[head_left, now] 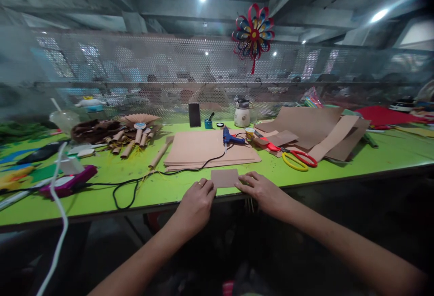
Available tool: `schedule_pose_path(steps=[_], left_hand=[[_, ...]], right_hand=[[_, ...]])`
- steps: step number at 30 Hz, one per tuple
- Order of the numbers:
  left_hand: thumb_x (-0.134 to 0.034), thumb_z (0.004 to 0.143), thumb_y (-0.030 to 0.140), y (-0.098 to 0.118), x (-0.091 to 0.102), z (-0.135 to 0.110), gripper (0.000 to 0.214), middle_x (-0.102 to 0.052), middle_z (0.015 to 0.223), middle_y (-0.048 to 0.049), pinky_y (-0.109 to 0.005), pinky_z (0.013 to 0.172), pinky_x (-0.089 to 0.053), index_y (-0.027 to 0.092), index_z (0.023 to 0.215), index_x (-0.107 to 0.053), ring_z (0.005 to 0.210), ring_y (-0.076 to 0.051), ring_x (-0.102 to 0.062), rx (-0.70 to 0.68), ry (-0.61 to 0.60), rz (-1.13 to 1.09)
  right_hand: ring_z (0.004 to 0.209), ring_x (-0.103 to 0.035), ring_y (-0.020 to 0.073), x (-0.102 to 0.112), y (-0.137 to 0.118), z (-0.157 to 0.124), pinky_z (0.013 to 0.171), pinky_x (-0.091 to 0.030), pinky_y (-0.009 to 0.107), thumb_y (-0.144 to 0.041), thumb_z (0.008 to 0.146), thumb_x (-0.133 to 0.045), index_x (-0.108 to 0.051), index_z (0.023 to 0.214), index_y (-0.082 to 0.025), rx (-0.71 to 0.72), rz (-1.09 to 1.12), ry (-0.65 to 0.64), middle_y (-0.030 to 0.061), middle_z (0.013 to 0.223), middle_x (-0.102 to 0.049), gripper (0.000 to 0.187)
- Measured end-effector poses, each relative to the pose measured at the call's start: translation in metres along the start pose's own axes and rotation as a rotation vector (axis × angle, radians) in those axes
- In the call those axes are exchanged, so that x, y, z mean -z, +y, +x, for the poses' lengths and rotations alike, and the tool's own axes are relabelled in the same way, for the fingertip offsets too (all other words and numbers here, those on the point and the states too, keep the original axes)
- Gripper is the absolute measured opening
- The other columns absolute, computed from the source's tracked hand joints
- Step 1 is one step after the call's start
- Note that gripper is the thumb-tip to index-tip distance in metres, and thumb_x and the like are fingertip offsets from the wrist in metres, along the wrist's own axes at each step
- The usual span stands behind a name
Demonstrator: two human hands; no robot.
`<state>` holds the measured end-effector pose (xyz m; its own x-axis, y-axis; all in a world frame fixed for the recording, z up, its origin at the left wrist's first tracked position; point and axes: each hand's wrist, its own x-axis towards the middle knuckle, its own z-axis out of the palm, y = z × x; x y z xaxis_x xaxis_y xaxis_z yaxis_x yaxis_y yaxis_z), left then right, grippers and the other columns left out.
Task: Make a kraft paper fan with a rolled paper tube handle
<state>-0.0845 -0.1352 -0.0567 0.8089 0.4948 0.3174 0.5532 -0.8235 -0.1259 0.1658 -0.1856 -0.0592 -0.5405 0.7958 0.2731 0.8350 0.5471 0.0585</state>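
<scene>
A bright green table (389,149) runs beneath a perforated panel (159,65) in a dim, concrete-beamed room. At the table's near edge, taken here as the clock's centre, lies a small brown card (224,178). The left hand (199,202), at eight o'clock, has its fingers bunched against the card's left edge; the right hand (260,190), toward three, has its fingers slightly parted, tips at the right edge. Whether either pinches or merely steadies it, I cannot tell.

The card looks light and fairly stiff, not fragile, though likely to crease if squeezed inward; the two short edges seem the best hold.

At twelve o'clock is a stack of brown sheets (196,147) bearing a blue glue gun (230,138). Scissors (300,158) lie between two and three, paper rolls (127,150) at ten, a purple power strip (75,182) at nine.
</scene>
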Motion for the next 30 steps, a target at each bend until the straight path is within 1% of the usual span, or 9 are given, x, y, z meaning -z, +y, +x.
schedule_pose_path(steps=[6,11,15,18,20,22,25,28,30], left_hand=[[-0.044,0.078,0.0,-0.001,-0.005,-0.007,0.036,-0.056,0.103,-0.013,-0.041,0.087,-0.045,0.009,0.109,-0.06,0.097,-0.025,-0.047,0.022,0.055,-0.05],[-0.041,0.079,-0.001,0.0,-0.013,-0.009,0.039,-0.056,0.104,-0.0148,-0.042,0.09,-0.045,0.005,0.113,-0.058,0.099,-0.026,-0.045,0.018,0.153,-0.04],[-0.041,0.077,-0.002,0.001,-0.016,-0.01,0.04,-0.056,0.104,-0.0148,-0.042,0.089,-0.045,0.006,0.112,-0.058,0.099,-0.026,-0.045,0.02,0.159,-0.054],[-0.042,0.075,-0.002,0.002,-0.016,-0.01,0.042,-0.056,0.106,-0.0149,-0.042,0.089,-0.045,0.007,0.114,-0.057,0.1,-0.026,-0.045,0.035,0.152,-0.065],[-0.043,0.076,-0.001,0.002,-0.013,-0.01,0.041,-0.056,0.106,-0.0144,-0.042,0.088,-0.045,0.009,0.113,-0.057,0.099,-0.026,-0.046,0.051,0.135,-0.059],[-0.045,0.076,0.0,0.001,-0.006,-0.007,0.037,-0.057,0.102,-0.0132,-0.041,0.086,-0.045,0.011,0.108,-0.059,0.096,-0.026,-0.047,0.059,0.096,-0.053],[-0.048,0.075,0.003,-0.003,0.008,0.002,0.027,-0.058,0.095,-0.0106,-0.037,0.08,-0.045,0.014,0.096,-0.061,0.089,-0.024,-0.049,0.05,0.008,-0.035],[-0.048,0.078,0.007,-0.006,0.018,0.016,0.021,-0.059,0.091,-0.0092,-0.035,0.073,-0.044,0.016,0.091,-0.061,0.083,-0.023,-0.051,0.032,-0.05,-0.001],[-0.048,0.081,0.011,-0.007,0.02,0.026,0.018,-0.06,0.089,-0.009,-0.034,0.071,-0.044,0.017,0.09,-0.062,0.082,-0.023,-0.053,0.009,-0.067,0.01]], right_hand=[[0.122,-0.035,0.0241,-0.008,0.005,-0.009,0.101,-0.039,0.04,0.01,0.058,-0.04,-0.047,0.132,-0.012,0.01,0.103,0.046,0.0134,0.132,-0.048,0.078],[0.124,-0.034,0.0243,-0.009,0.004,-0.01,0.103,-0.038,0.042,0.011,0.059,-0.04,-0.047,0.132,-0.011,-0.006,0.144,0.069,0.0147,0.132,-0.049,0.077],[0.118,-0.04,0.0236,-0.003,0.002,-0.007,0.098,-0.042,0.043,0.01,0.07,-0.041,-0.055,0.123,-0.015,-0.059,0.202,0.109,0.0136,0.125,-0.053,0.06],[0.113,-0.043,0.0246,0.001,-0.006,-0.001,0.094,-0.043,0.044,0.003,0.08,-0.043,-0.059,0.111,-0.014,-0.137,0.203,0.228,0.0149,0.121,-0.053,0.039],[0.107,-0.045,0.0244,0.002,-0.013,0.007,0.091,-0.043,0.042,-0.005,0.086,-0.045,-0.059,0.107,-0.014,-0.139,0.189,0.277,0.0146,0.116,-0.054,0.027],[0.099,-0.047,0.0234,0.004,-0.019,0.017,0.085,-0.045,0.039,-0.011,0.089,-0.047,-0.061,0.101,-0.014,-0.109,0.147,0.237,0.0128,0.105,-0.058,0.018],[0.088,-0.049,0.0218,0.009,-0.023,0.034,0.075,-0.044,0.032,-0.008,0.086,-0.051,-0.064,0.087,-0.014,-0.061,0.022,0.055,0.0101,0.088,-0.06,0.014],[0.087,-0.05,0.0222,0.015,-0.023,0.047,0.071,-0.043,0.03,-0.003,0.081,-0.054,-0.066,0.083,-0.012,0.016,-0.093,-0.09,0.011,0.083,-0.06,0.014],[0.089,-0.05,0.0235,0.017,-0.022,0.051,0.071,-0.042,0.031,-0.005,0.08,-0.055,-0.066,0.085,-0.01,0.079,-0.145,-0.126,0.0124,0.085,-0.06,0.013]])
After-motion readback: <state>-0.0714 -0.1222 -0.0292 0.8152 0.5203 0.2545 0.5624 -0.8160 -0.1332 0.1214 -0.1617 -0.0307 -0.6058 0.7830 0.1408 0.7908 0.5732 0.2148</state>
